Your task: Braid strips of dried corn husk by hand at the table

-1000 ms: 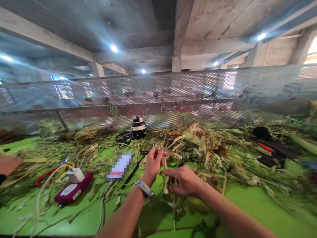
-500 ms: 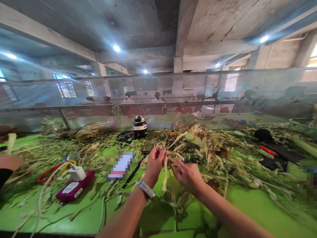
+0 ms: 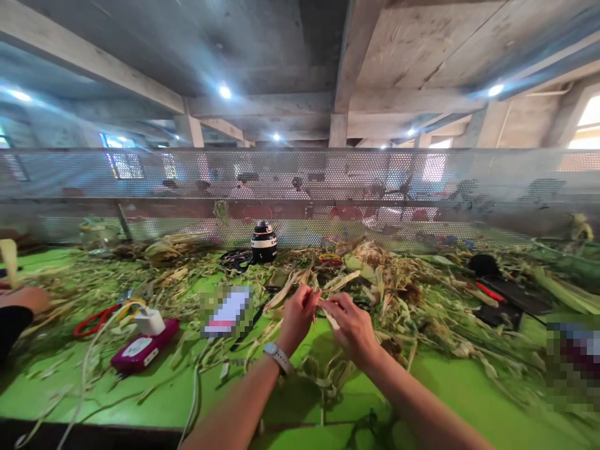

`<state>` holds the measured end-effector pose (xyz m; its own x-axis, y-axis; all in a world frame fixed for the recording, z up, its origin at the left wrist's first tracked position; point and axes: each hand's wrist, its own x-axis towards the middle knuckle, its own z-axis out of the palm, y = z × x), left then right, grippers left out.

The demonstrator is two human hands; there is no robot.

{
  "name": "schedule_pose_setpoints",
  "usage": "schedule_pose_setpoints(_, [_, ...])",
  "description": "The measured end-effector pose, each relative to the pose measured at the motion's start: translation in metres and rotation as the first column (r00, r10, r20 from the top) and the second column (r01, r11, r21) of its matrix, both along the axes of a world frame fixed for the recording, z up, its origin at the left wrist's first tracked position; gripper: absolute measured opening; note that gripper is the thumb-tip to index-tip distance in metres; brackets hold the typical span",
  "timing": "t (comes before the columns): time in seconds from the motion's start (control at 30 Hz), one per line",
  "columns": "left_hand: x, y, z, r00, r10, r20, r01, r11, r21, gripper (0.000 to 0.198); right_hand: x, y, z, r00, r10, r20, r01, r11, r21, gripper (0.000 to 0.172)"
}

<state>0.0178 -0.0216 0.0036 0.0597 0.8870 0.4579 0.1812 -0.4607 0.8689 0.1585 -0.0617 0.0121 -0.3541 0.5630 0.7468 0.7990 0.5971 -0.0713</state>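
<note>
Both of my hands meet over the middle of the green table (image 3: pixel 469 387). My left hand (image 3: pixel 296 315), with a watch on its wrist, pinches a pale dried husk strip (image 3: pixel 328 317). My right hand (image 3: pixel 352 325) grips the same husk strip from the right, fingers curled round it. Loose husk pieces hang and lie just below the two hands. A big heap of dried corn husks (image 3: pixel 389 281) lies right behind them.
A magenta power bank (image 3: pixel 140 352) with a white plug and cable lies at left, beside red-handled scissors (image 3: pixel 94 319). A black and white jar (image 3: pixel 263 242) stands by the perforated metal screen (image 3: pixel 328 181). Another person's hand (image 3: pixel 25 299) rests at far left. Black tools (image 3: pixel 506 297) lie right.
My right hand has risen from the husks on the table to meet the left hand, and both now pinch the strip higher up. The view has tilted slightly.
</note>
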Motion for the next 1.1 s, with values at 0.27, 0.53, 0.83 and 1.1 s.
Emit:
schedule_pose_setpoints(0.27, [0.0, -0.001, -0.005, 0.98, -0.109, -0.168, 0.129, 0.985, 0.116, 0.024, 0.013, 0.026, 0.0, 0.975, -0.164, -0.148, 0.161, 0.986, -0.034, 0.022])
schedule_pose_setpoints(0.53, [-0.002, -0.005, 0.0, 0.982, -0.159, -0.099, 0.167, 0.983, 0.079, 0.021, 0.011, 0.028, -0.005, 0.932, -0.099, -0.35, 0.025, 0.978, -0.209, 0.029])
schedule_pose_setpoints(0.83, [0.001, 0.0, -0.005, 0.972, -0.211, 0.107, 0.212, 0.977, -0.004, 0.022, 0.01, 0.03, -0.008, 0.824, -0.083, -0.56, -0.142, 0.927, -0.347, 0.029])
schedule_pose_setpoints(1.1, [0.002, 0.006, -0.004, 0.956, -0.14, 0.256, 0.174, 0.978, -0.116, 0.026, 0.011, 0.038, -0.007, 0.538, -0.214, -0.815, -0.51, 0.688, -0.517, 0.038])
